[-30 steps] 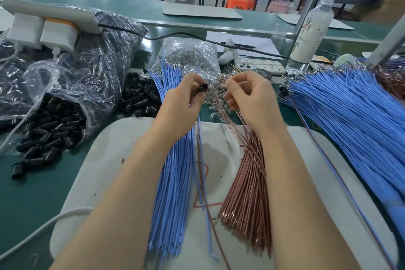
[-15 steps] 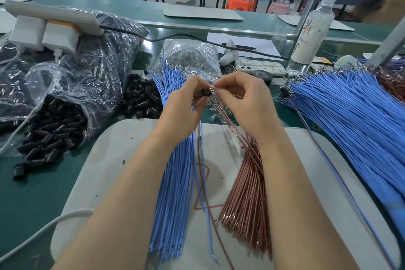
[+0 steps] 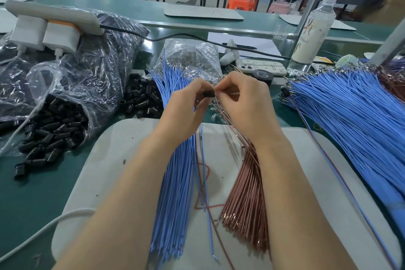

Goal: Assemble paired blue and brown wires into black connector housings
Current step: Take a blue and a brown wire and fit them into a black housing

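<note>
My left hand (image 3: 186, 109) pinches a small black connector housing (image 3: 208, 94) above the white mat (image 3: 109, 160). My right hand (image 3: 245, 103) pinches a thin brown wire (image 3: 245, 141) with its tip at the housing's right end. A blue wire (image 3: 207, 204) hangs down from the hands over the mat. A bundle of blue wires (image 3: 175, 182) lies under my left forearm, and a bundle of brown wires (image 3: 247, 199) lies under my right wrist. Loose black housings (image 3: 142, 98) are piled left of the hands.
A clear bag spilling black housings (image 3: 50, 123) lies at left under a white power strip (image 3: 50, 17). A big fan of blue wires (image 3: 350, 116) covers the right side. Behind the hands sit a phone (image 3: 260, 67), a tape roll (image 3: 264, 75), a bottle (image 3: 315, 28).
My right hand has moved left with the brown wire until its fingertips meet the housing in my left hand. The left hand has hardly shifted.
</note>
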`<state>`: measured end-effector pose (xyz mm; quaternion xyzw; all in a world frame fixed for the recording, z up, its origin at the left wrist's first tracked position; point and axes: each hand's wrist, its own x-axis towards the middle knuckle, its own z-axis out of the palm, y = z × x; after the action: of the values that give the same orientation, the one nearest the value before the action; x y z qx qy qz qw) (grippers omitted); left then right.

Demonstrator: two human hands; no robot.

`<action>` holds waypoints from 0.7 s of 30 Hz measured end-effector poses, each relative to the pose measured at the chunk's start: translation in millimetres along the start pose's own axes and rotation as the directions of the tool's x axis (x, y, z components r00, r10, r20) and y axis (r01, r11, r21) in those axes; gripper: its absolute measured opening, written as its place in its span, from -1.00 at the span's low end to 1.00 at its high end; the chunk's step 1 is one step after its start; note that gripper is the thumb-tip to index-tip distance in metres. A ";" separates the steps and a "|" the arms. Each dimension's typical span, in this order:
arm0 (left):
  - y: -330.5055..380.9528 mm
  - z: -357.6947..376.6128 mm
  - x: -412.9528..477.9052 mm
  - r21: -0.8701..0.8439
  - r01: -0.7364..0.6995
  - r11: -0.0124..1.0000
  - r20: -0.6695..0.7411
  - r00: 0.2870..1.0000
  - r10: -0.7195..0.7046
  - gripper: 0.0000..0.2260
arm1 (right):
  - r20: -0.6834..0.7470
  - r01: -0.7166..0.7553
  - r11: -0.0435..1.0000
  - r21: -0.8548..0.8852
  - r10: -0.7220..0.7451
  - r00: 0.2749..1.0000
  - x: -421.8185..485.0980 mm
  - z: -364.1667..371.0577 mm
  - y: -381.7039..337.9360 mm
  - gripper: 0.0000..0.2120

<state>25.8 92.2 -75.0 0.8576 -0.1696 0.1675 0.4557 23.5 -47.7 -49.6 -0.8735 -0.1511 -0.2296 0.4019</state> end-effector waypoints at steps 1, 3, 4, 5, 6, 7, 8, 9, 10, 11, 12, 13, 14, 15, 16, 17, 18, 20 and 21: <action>0.4 0.0 0.0 0.010 -0.007 1.000 0.002 1.000 0.007 -0.84 | -0.001 -0.002 1.000 -0.004 0.002 1.000 0.0 -0.2 -0.2 -0.91; 1.3 -0.1 0.1 0.029 -0.019 0.999 0.004 1.000 0.019 -0.83 | -0.005 -0.005 1.000 -0.003 0.005 1.000 0.1 -1.2 -0.5 -0.90; 1.7 -0.2 0.2 0.038 -0.024 0.999 0.001 1.000 0.024 -0.83 | -0.009 -0.007 1.000 -0.001 0.007 1.000 0.1 -1.9 -0.7 -0.90; 2.2 -0.4 0.3 0.050 -0.028 0.998 -0.004 1.000 0.029 -0.82 | -0.012 -0.010 1.000 0.001 0.010 1.000 -0.1 -2.9 -1.0 -0.89; 2.8 -0.6 0.5 0.064 -0.032 0.997 -0.008 0.999 0.032 -0.82 | -0.015 -0.012 1.000 0.002 0.012 1.000 -0.2 -4.1 -1.2 -0.89; 3.2 -0.8 0.5 0.081 -0.034 0.996 -0.007 0.999 0.034 -0.82 | -0.018 -0.013 1.000 0.006 0.013 1.000 -0.2 -5.4 -1.3 -0.89; 3.2 -0.9 0.6 0.100 -0.032 0.994 -0.002 0.999 0.033 -0.82 | -0.020 -0.014 1.000 0.010 0.014 1.000 -0.1 -6.5 -1.2 -0.90; 2.9 -1.2 0.6 0.120 -0.029 0.992 0.006 1.000 0.028 -0.82 | -0.018 -0.018 1.000 0.015 0.019 1.000 0.1 -7.4 -1.2 -0.90; 2.4 -1.5 0.2 0.135 -0.022 0.991 0.014 1.000 0.020 -0.83 | -0.008 -0.027 0.999 0.017 0.027 1.000 0.1 -7.7 -1.0 -0.90; 1.8 -2.2 -0.2 0.139 -0.011 0.990 0.021 1.000 0.008 -0.83 | 0.009 -0.036 0.999 0.018 0.036 0.999 0.0 -7.7 -0.9 -0.91; 1.4 -2.8 -0.8 0.139 0.003 0.990 0.026 1.000 -0.007 -0.84 | 0.028 -0.045 0.999 0.017 0.044 0.999 -0.1 -7.7 -0.6 -0.91; 1.1 -3.4 -1.2 0.141 0.014 0.990 0.030 0.999 -0.018 -0.85 | 0.046 -0.050 0.999 0.014 0.050 0.998 -0.4 -7.7 -0.2 -0.91; 0.7 -4.1 -1.4 0.143 0.020 0.990 0.034 0.999 -0.025 -0.85 | 0.058 -0.054 0.999 0.010 0.053 0.997 -0.5 -7.8 0.1 -0.91; 0.5 -4.6 -1.4 0.140 0.022 0.990 0.037 0.999 -0.028 -0.87 | 0.065 -0.058 0.998 0.006 0.057 0.996 -0.3 -8.3 0.6 -0.91; 0.5 -5.0 -1.3 0.129 0.023 0.991 0.038 0.999 -0.028 -0.88 | 0.069 -0.063 0.998 0.007 0.062 0.996 -0.2 -9.1 1.0 -0.91; 0.6 -5.4 -1.3 0.116 0.021 0.993 0.036 0.999 -0.026 -0.89 | 0.074 -0.068 0.998 0.012 0.067 0.995 0.1 -10.0 1.4 -0.91; 0.5 -6.0 -1.1 0.107 0.019 0.994 0.035 0.999 -0.023 -0.90 | 0.081 -0.073 0.997 0.022 0.071 0.994 0.3 -10.9 1.8 -0.91; -0.6 -7.0 -1.0 0.106 0.016 0.994 0.045 0.999 -0.021 -0.90 | 0.103 -0.090 0.995 0.043 0.085 0.991 0.6 -12.5 3.0 -0.90; -1.0 -7.4 -0.7 0.111 0.012 0.994 0.054 0.998 -0.018 -0.90 | 0.113 -0.101 0.993 0.054 0.094 0.989 0.9 -13.0 3.8 -0.89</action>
<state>24.6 99.1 -72.2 0.8871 -0.1662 0.1495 0.4038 22.3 -60.0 -44.1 -0.8788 -0.1368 -0.1564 0.4296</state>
